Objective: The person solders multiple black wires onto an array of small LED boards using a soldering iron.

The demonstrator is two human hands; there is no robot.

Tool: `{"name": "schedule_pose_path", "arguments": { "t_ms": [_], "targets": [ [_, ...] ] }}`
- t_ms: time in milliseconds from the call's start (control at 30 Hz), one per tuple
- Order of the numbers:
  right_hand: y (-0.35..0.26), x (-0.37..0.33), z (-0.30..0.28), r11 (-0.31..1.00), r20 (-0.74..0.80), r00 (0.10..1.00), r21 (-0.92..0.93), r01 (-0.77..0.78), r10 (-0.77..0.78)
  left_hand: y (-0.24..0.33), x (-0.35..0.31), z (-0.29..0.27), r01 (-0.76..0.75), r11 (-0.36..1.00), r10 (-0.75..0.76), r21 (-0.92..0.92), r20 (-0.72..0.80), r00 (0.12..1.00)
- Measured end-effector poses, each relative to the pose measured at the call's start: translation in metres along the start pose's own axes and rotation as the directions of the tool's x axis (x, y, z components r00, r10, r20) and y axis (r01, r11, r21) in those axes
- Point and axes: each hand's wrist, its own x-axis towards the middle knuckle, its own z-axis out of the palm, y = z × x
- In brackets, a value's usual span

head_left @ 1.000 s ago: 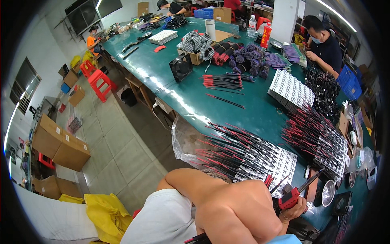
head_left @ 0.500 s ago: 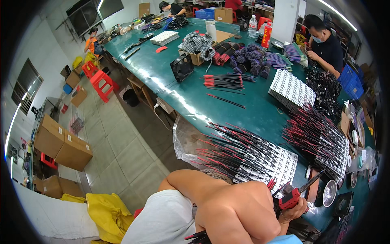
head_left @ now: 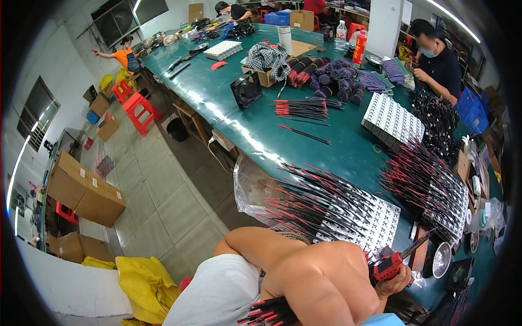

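My right hand (head_left: pixel 395 282) is closed round a red-and-black hand tool (head_left: pixel 389 267); a long dark tip points up and right from it. The exact kind of tool is unclear. Bare skin of my arm fills the lower middle and hides what lies behind it. My left hand does not show. Under the arm, at the lower edge, a bundle of black wires with red ends (head_left: pixel 269 311) sticks out; what holds it is hidden. Just beyond, black-and-red wires (head_left: pixel 321 204) stand slanted in a white perforated tray (head_left: pixel 380 220).
A second wire-filled tray (head_left: pixel 448 209), a metal bowl (head_left: pixel 441 259) and a brown block (head_left: pixel 418 249) are to the right. Farther off on the green table (head_left: pixel 239 117) are a black fan (head_left: pixel 246 91), wire bundles (head_left: pixel 329 79) and stacked trays (head_left: pixel 392 120). A co-worker (head_left: pixel 437 62) works at far right.
More of the red-ended wire bundle shows below my arm. The red wire ends beside the tool are now mostly hidden. My right hand keeps the tool. A distant person has stretched an arm out.
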Motion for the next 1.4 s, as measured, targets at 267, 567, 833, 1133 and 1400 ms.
{"name": "schedule_pose_path", "arguments": {
  "t_ms": [267,567,833,1133,1400],
  "targets": [
    [-0.003,0.003,-0.001,1.000,-0.010,1.000,-0.013,0.007,-0.007,0.011,0.006,0.002,0.120,0.969,-0.143,-0.217,-0.096,0.985],
    [-0.003,0.003,-0.001,1.000,-0.003,1.000,0.001,0.004,-0.004,-0.010,0.006,-0.001,-0.027,0.972,0.013,-0.232,-0.063,0.998],
    [-0.002,0.000,0.000,1.000,-0.012,1.000,-0.003,0.018,-0.018,-0.005,0.026,-0.003,-0.045,0.976,0.025,-0.215,-0.094,0.995],
    [-0.008,0.006,-0.002,1.000,0.007,1.000,0.016,0.003,-0.003,-0.029,0.036,0.008,-0.326,0.918,0.276,-0.227,-0.225,0.934],
    [-0.006,0.004,-0.002,1.000,-0.006,1.000,-0.010,0.002,-0.002,-0.012,0.016,-0.020,0.181,0.983,-0.183,0.039,0.070,0.981]
  ]
}}
